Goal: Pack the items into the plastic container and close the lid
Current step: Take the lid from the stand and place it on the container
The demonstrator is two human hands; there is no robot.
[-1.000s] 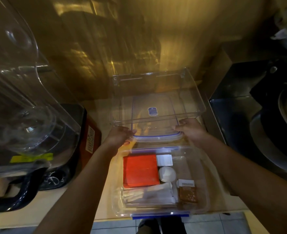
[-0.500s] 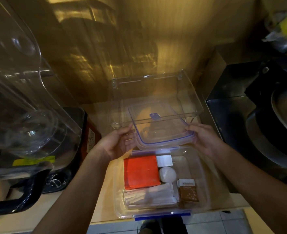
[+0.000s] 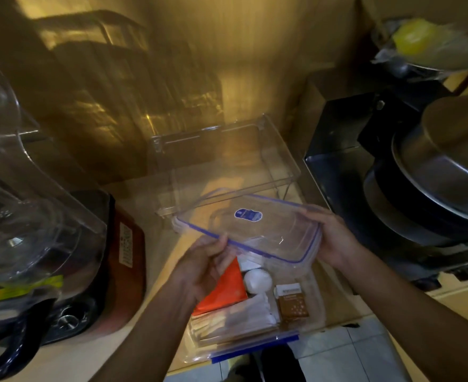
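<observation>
From the head view, the clear plastic container (image 3: 296, 307) sits at the front edge of the tabletop (image 3: 133, 351), its blue latch (image 3: 255, 348) on the near side. Inside it lie an orange packet (image 3: 224, 288) to the left, a white round item (image 3: 257, 279) just right of that, a brown sachet (image 3: 293, 304) further right, and white wrapped pieces (image 3: 238, 315) along the near wall. Tilted above the far half of the container is the clear lid (image 3: 255, 230) with a blue seal line and a small blue sticker (image 3: 248, 215). The left hand (image 3: 202, 268) is curled on the lid's near left edge, thumb on top; the right hand (image 3: 335, 241) is closed over the lid's right end. The lid is not seated on the container. Beyond the container stands an empty clear bin (image 3: 227, 164), against the wall. To the container's left stands a blender (image 3: 34, 244) with a clear jar and dark base. To its right, well apart, a metal pot lid (image 3: 442, 150) sits on a dark stove. Lighting is dim and the lid's edges are slightly blurred.
</observation>
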